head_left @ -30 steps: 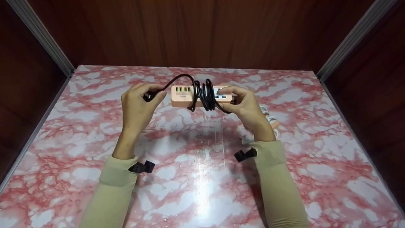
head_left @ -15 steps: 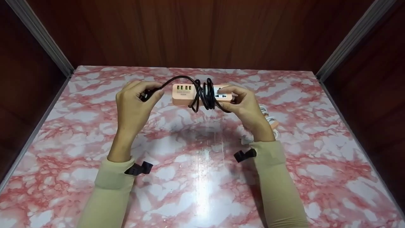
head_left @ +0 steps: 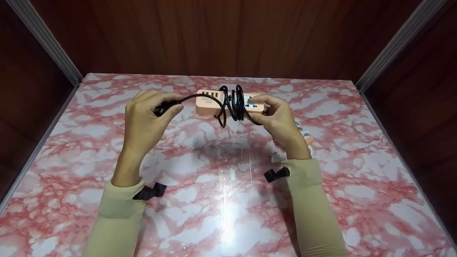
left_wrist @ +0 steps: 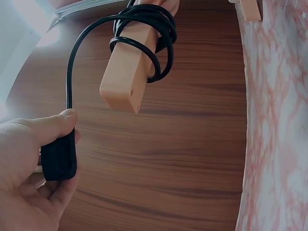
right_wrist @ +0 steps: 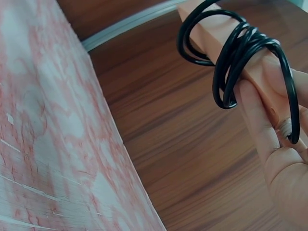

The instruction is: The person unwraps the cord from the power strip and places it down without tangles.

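An orange power strip [head_left: 209,107] with USB ports and white sockets is held up above the table. Its black cord [head_left: 236,105] is wound round its middle in several turns. My right hand [head_left: 280,116] grips the strip's right end, fingers on the socket face and thumb below. To the left, my left hand [head_left: 142,117] pinches the cord's black plug [left_wrist: 58,156] between thumb and fingers. From the plug a free length of cord arches over to the strip's left half. In the right wrist view the cord leaves the strip's end [right_wrist: 286,129] beside my fingers.
Behind my right wrist lies a second orange strip [head_left: 307,138] with a white cord, partly hidden by the hand. The table [head_left: 200,214] has a red-and-white marbled top. Dark wood panels [head_left: 221,39] close off its back and sides.
My left hand has drifted left and slightly down with the plug, pulling the free cord lower across the strip's left part. The strip's left end has tipped up a little; my right hand stays almost still.
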{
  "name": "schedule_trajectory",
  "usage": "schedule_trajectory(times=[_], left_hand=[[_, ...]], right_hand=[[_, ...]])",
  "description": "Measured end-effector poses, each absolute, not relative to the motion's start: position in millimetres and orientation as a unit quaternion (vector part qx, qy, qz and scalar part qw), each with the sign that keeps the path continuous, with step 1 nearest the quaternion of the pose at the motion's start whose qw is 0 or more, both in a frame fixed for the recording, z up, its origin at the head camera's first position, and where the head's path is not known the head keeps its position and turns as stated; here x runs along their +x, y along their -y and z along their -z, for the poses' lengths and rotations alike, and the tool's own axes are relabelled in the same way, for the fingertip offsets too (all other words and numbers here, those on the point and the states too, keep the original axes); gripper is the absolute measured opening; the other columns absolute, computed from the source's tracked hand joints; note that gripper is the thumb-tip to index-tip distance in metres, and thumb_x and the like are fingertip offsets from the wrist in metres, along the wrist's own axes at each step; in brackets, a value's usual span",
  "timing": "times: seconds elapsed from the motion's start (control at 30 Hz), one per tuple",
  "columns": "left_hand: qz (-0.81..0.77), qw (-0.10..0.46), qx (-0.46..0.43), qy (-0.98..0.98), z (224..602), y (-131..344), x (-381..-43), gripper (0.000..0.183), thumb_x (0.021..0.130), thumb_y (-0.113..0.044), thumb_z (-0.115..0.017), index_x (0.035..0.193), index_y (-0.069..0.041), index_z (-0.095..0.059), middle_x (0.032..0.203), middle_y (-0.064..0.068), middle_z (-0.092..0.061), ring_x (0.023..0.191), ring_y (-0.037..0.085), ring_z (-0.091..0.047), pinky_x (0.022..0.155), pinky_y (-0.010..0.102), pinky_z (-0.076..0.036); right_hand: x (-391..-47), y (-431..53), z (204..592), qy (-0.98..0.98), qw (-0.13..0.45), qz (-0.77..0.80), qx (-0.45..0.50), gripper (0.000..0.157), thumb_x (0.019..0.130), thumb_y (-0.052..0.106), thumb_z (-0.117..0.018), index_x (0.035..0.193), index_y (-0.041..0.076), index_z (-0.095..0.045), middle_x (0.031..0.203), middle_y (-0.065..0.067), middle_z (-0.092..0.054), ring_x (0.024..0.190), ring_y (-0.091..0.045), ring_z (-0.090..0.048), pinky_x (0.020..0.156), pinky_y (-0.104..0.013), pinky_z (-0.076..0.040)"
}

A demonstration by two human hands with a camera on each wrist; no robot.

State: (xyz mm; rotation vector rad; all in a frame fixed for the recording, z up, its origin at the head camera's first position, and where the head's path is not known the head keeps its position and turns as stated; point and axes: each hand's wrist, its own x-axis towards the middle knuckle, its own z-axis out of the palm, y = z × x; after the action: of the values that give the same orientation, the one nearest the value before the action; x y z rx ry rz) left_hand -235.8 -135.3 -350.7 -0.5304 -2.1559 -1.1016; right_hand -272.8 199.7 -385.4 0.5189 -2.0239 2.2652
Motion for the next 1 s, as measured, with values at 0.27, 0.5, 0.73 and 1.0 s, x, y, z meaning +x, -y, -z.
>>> schedule_trajectory(times=[0.27,0.5,0.73,1.0], left_hand=[[0.407,0.271,-0.251,0.836,358.0,139.1,-227.4,0.021,0.095,-0.024,-0.081,0.114,-0.015,-0.083,0.107,0.000,-0.076,0.089,0.010,-0.066,0.075,0.022,-0.049],[0.388,0.256,-0.292,0.836,365.5,150.2,-225.2,0.018,0.092,-0.013,-0.084,0.110,-0.012,-0.083,0.105,-0.001,-0.079,0.091,0.011,-0.068,0.080,0.025,-0.048],[0.385,0.233,-0.312,0.837,376.2,164.1,-220.2,0.021,0.091,-0.011,-0.085,0.112,-0.014,-0.083,0.107,-0.005,-0.080,0.097,0.013,-0.071,0.085,0.025,-0.049],[0.357,0.190,-0.318,0.858,394.5,183.2,-215.6,0.024,0.089,-0.008,-0.086,0.110,-0.020,-0.082,0.105,-0.009,-0.078,0.096,0.011,-0.069,0.082,0.022,-0.048]], right_hand=[[-272.8,-199.9,387.4,0.639,0.031,-0.749,0.170,0.034,0.086,-0.016,-0.076,0.116,0.000,-0.076,0.119,-0.018,-0.070,0.090,-0.020,-0.071,0.082,-0.029,-0.063],[-273.4,-201.6,385.4,0.643,0.036,-0.745,0.175,0.035,0.087,-0.017,-0.075,0.117,-0.001,-0.076,0.121,-0.019,-0.069,0.089,-0.020,-0.071,0.080,-0.029,-0.063],[-274.2,-202.4,386.9,0.633,0.042,-0.752,0.181,0.034,0.085,-0.017,-0.076,0.115,0.001,-0.077,0.126,-0.017,-0.068,0.092,-0.020,-0.071,0.081,-0.027,-0.062],[-274.4,-203.4,386.2,0.633,0.042,-0.752,0.179,0.033,0.085,-0.016,-0.077,0.114,0.000,-0.076,0.115,-0.019,-0.070,0.091,-0.021,-0.070,0.081,-0.028,-0.062]])
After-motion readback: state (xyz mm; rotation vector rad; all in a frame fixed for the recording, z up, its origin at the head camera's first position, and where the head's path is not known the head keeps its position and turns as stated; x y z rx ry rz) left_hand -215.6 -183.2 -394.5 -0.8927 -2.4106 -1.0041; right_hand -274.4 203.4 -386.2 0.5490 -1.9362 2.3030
